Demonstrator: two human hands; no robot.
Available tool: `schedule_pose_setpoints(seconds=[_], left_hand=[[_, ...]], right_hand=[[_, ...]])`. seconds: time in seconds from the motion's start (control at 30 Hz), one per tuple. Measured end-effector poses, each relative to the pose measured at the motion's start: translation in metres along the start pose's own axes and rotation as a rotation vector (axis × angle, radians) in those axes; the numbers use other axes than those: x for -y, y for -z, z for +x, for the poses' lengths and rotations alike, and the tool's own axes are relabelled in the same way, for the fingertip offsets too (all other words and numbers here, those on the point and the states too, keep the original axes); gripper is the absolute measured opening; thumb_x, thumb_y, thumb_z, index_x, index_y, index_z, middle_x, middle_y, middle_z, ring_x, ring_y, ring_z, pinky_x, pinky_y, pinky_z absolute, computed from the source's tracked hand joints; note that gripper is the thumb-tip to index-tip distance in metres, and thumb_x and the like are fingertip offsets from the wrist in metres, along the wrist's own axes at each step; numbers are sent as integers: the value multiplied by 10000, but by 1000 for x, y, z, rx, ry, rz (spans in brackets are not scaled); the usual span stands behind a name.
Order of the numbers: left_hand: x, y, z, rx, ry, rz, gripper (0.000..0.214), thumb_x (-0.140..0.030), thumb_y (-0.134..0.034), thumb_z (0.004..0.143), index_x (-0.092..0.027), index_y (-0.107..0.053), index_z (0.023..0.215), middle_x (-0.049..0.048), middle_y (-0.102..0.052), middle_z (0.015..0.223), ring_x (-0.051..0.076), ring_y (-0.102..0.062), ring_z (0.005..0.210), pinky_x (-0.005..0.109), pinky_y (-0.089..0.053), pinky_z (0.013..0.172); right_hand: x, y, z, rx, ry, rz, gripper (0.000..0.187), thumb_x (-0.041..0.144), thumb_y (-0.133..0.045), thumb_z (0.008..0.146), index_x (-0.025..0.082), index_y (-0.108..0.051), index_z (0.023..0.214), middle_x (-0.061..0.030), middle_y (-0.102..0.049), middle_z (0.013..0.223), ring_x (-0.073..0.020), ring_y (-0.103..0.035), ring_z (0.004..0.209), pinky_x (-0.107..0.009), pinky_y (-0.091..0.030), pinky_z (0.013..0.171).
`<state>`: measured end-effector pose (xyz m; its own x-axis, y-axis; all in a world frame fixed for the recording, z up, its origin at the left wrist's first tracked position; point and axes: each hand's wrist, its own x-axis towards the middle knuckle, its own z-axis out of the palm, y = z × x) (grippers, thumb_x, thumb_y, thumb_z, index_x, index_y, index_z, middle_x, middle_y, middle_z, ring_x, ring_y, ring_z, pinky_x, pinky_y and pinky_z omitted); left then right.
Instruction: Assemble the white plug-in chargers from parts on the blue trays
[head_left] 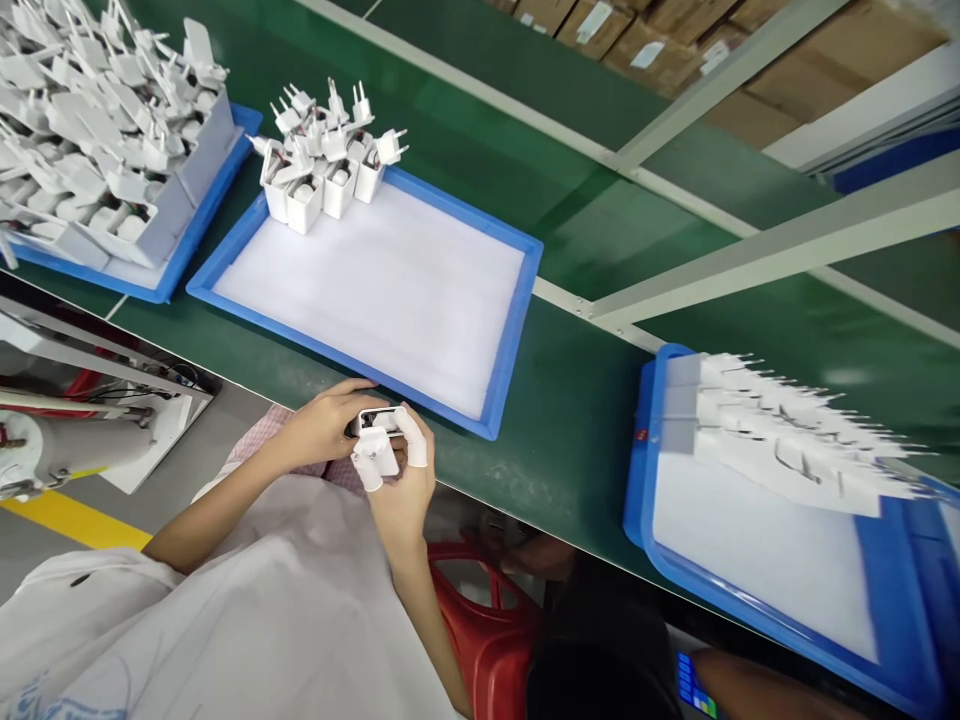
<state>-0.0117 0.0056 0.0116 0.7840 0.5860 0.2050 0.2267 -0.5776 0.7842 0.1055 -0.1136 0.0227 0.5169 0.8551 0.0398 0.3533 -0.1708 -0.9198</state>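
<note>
At the bench's front edge I hold an open white plastic plug-in housing [385, 419], with dark and white parts visible inside. A white block-like piece [381, 458] hangs at its near side. My left hand [326, 425] is closed on the housing's left side, its fingertips partly hidden behind it. White finger covers sit on the thumb and index finger of my right hand [403, 490], which grips the housing and the white piece from the right. Just beyond my hands lies a blue tray [517, 325] with a white liner, a cluster of similar white plug units [322, 165] standing at its far left.
A second blue tray [176, 270] at left is heaped with white plug units [90, 130]. On the right, another blue tray [675, 560] bears rows of white units with pins [787, 440]. Metal shelf bars [750, 265] cross the green bench [570, 430]. A red stool [502, 640] stands below.
</note>
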Motion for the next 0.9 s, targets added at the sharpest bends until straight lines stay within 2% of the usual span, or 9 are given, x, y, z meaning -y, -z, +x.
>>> schedule_pose_setpoints(seconds=[0.1, 0.2, 0.27, 0.33, 0.4, 0.5, 0.6, 0.73, 0.9], left_hand=[[1, 5, 2, 57, 25, -33, 377, -87, -645, 795, -166, -647, 1164, 62, -698, 1145, 262, -501, 1280, 374, -514, 1003], [3, 9, 4, 107, 20, -39, 272, -170, -654, 839, -166, -659, 1111, 81, -687, 1132, 269, -505, 1258, 378, -506, 987], [4, 12, 6, 128, -9, -38, 188, -245, -667, 860, -162, -669, 1028, 98, -685, 1104, 276, -525, 1225, 381, -508, 966], [4, 13, 6, 141, -33, -44, 165, -283, -677, 862, -158, -665, 969, 106, -683, 1087, 273, -545, 1191, 371, -508, 948], [3, 14, 6, 151, -34, -55, 157, -286, -675, 864, -157, -657, 952, 100, -683, 1075, 261, -559, 1162, 359, -497, 949], [3, 16, 6, 174, -13, -79, 155, -289, -678, 863, -158, -644, 940, 77, -683, 1030, 248, -567, 1131, 343, -482, 949], [2, 16, 7, 175, -12, -87, 156, -283, -679, 863, -157, -641, 947, 79, -679, 1047, 246, -574, 1129, 338, -481, 938], [2, 14, 6, 140, -8, -74, 143, -278, -652, 878, -150, -643, 941, 95, -675, 1043, 244, -585, 1134, 331, -489, 910], [1, 12, 5, 136, -6, -62, 192, -312, -665, 876, -163, -662, 997, 81, -685, 1039, 241, -586, 1156, 326, -478, 909]], right_hand=[[-2, 3, 8, -121, 268, -169, 508, 266, -723, 815, 279, -561, 1297, -114, -574, 1280, -250, -604, 1066, -408, -521, 888], [-3, 13, 25, -82, 447, -217, 463, 198, -708, 822, 279, -580, 1259, -98, -640, 1188, -259, -598, 1076, -444, -510, 913], [-4, 19, 36, 12, 415, -149, 312, 187, -664, 857, 269, -619, 1155, -83, -667, 1134, -247, -618, 1059, -454, -516, 921], [-6, 23, 44, 152, 322, -32, 194, 197, -643, 875, 257, -638, 1059, -73, -675, 1105, -241, -628, 1083, -450, -524, 933], [-7, 23, 49, 269, 252, 79, 143, 209, -660, 866, 251, -642, 1001, -66, -672, 1102, -240, -629, 1109, -430, -533, 930], [-7, 24, 55, 361, 234, 158, 135, 204, -700, 840, 246, -635, 951, -56, -667, 1118, -233, -639, 1094, -405, -535, 916], [-1, 27, 59, 376, 317, 106, 161, 167, -718, 827, 247, -636, 940, -35, -678, 1046, -196, -665, 971, -357, -552, 837], [7, 37, 57, 303, 449, -63, 163, 179, -701, 849, 257, -677, 991, -35, -707, 1012, -195, -687, 897, -352, -573, 784], [13, 51, 52, 338, 452, -135, 206, 189, -682, 871, 278, -694, 1056, -33, -714, 1059, -201, -701, 925, -354, -594, 820]])
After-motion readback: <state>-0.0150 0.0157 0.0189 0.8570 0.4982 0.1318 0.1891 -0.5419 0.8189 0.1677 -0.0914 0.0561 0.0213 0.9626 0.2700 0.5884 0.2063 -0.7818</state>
